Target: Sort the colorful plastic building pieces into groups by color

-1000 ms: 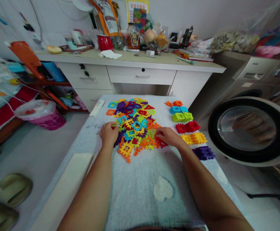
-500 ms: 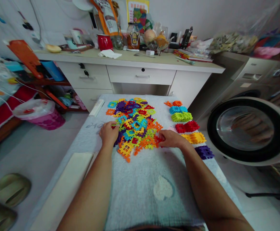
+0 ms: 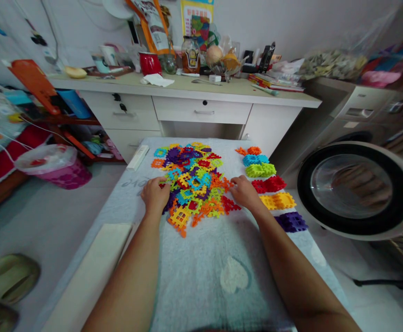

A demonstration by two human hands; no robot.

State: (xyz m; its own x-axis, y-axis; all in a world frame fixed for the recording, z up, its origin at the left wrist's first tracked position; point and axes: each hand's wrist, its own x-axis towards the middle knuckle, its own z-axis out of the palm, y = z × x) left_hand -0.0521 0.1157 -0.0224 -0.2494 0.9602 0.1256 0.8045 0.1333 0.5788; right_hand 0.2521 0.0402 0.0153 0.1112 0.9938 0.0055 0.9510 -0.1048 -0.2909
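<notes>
A heap of colourful plastic interlocking building pieces lies on the cloth-covered table. My left hand is at the heap's left edge, fingers curled around a red interlocking piece that shows between thumb and fingers. On the opposite side, my right hand has its fingertips pinched together at the edge of an orange interlocking piece; the fingers partly hide the contact. Just below them lies a red interlocking piece. Right of that hand, pieces are grouped by colour, among them a red row and a yellow row.
Further groups are orange, blue, green and purple. A white box sits at the table's far left corner. A cluttered white desk stands beyond. At right, a washing machine door hangs open.
My right hand has moved away from the red piece at the heap's lower right, up to an orange one. The red piece stays on the table. My left hand has barely shifted.
</notes>
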